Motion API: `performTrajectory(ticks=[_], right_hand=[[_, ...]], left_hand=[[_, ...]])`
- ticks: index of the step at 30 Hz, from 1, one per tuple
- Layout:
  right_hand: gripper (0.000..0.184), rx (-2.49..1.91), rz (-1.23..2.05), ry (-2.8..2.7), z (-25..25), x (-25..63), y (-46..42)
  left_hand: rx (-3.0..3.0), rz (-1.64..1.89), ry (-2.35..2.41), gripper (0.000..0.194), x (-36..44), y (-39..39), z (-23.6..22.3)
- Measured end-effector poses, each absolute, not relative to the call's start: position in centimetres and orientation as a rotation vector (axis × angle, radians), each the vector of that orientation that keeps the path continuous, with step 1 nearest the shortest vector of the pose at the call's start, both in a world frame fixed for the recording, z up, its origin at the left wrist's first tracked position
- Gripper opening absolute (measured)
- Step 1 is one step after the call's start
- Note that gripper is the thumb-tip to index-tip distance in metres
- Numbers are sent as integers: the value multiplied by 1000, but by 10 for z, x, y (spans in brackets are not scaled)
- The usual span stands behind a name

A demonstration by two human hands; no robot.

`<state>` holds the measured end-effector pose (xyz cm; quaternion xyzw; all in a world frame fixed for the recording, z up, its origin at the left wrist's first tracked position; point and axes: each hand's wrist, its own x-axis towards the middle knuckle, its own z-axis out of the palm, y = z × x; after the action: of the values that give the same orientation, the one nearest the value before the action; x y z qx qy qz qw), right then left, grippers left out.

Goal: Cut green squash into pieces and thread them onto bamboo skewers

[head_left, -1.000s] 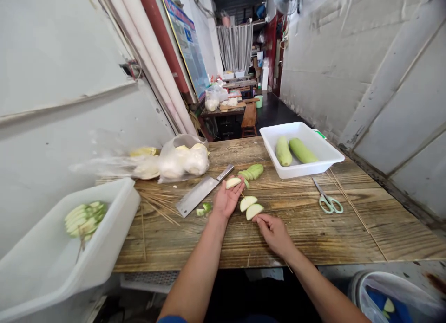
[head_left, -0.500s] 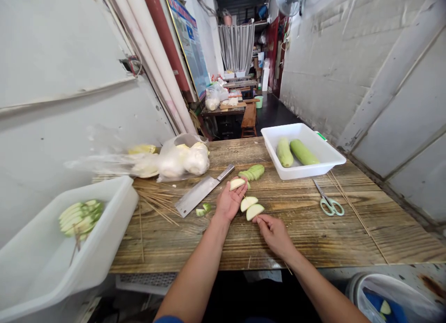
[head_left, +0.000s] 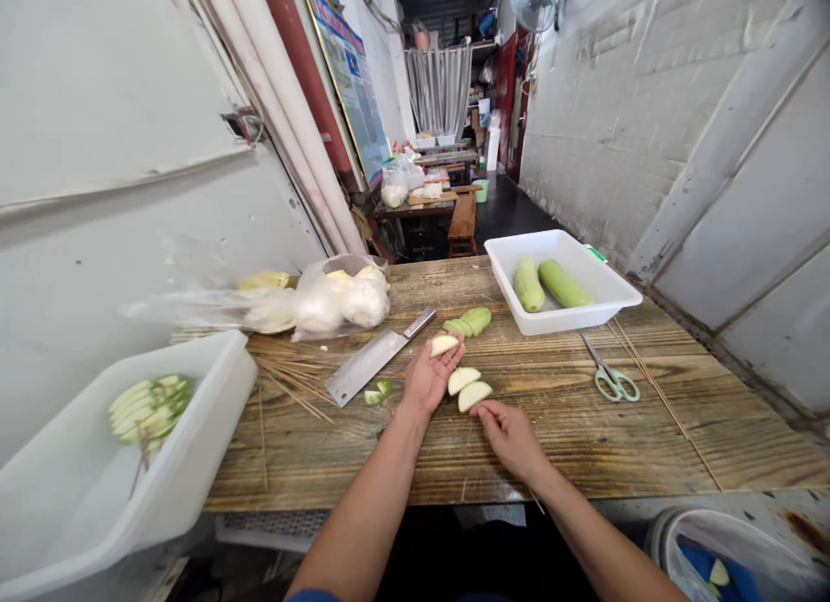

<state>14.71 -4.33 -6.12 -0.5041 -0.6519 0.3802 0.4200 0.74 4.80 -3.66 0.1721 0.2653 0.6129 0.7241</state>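
My left hand (head_left: 426,384), palm up, holds a pale half-round squash slice (head_left: 443,344) on its curled fingers. My right hand (head_left: 512,439) is closed around a thin bamboo skewer (head_left: 537,502), whose lower end sticks out below the hand. Two squash slices (head_left: 475,396) sit along that skewer just beyond my right fingertips. The skewer's far end reaches toward the slice in my left hand; whether it has pierced that slice, I cannot tell. Beyond my left fingers lies a fanned row of green squash slices (head_left: 476,322) on the wooden table (head_left: 558,446).
Left of my hands lie a cleaver (head_left: 369,364), squash end pieces (head_left: 373,396) and loose skewers (head_left: 291,379). A white tub (head_left: 213,412) holds skewered slices. Scissors (head_left: 613,381) lie right, near a white tray (head_left: 577,319) with two whole squashes (head_left: 565,284). A plastic bag (head_left: 330,304) sits at the back.
My left hand has shifted very slightly right with its slice. The right hand and the two slices on the skewer look almost unmoved.
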Motion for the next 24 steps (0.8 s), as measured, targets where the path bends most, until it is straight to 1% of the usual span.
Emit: performTrajectory(ticks=[9,24], right_hand=[[31,-1268,928,-1629,-61,147,-43],[32,-1295,913,-1623,-59,147,-43]], left_hand=[[408,1335,600,26,15,44,-38],[418,1318,643,25,23,37,-37]])
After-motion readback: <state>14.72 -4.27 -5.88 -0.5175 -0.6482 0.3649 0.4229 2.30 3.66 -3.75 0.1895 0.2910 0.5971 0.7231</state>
